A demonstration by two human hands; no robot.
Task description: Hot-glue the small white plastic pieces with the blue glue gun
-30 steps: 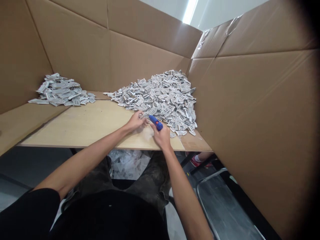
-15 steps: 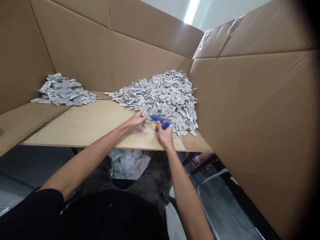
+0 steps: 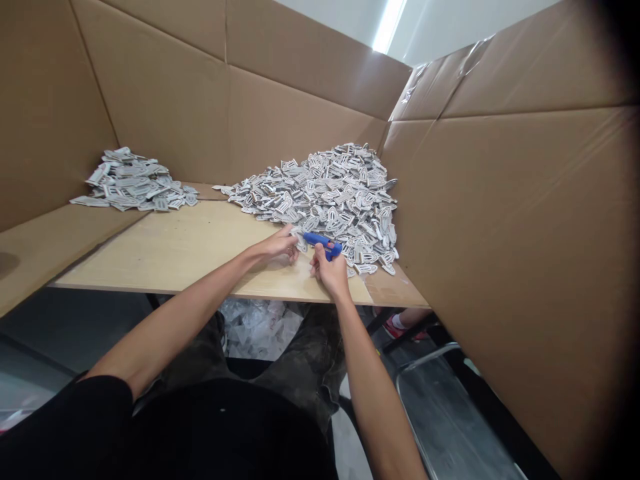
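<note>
Over the pale surface (image 3: 165,253), the right hand (image 3: 331,272) is gripping a blue, orange-marked tool (image 3: 319,241), which is pointing at a whitish piece (image 3: 301,241) that the left hand (image 3: 281,247) is apparently pinching.

A hand can slide easily over the flat, pale wooden board (image 3: 165,243) left of the left hand (image 3: 281,247), up to the small heap of grey-white flat pieces (image 3: 133,181). There is also a bare way between that heap and the big heap of grey-white flat pieces (image 3: 330,190). The big heap blocks the way just past both hands. Tall brown cardboard walls (image 3: 500,207) stop any reach at the back and sides. The blue, stick-shaped tool (image 3: 320,241) in the right hand (image 3: 330,268) fills much of the gap between the hands.
</note>
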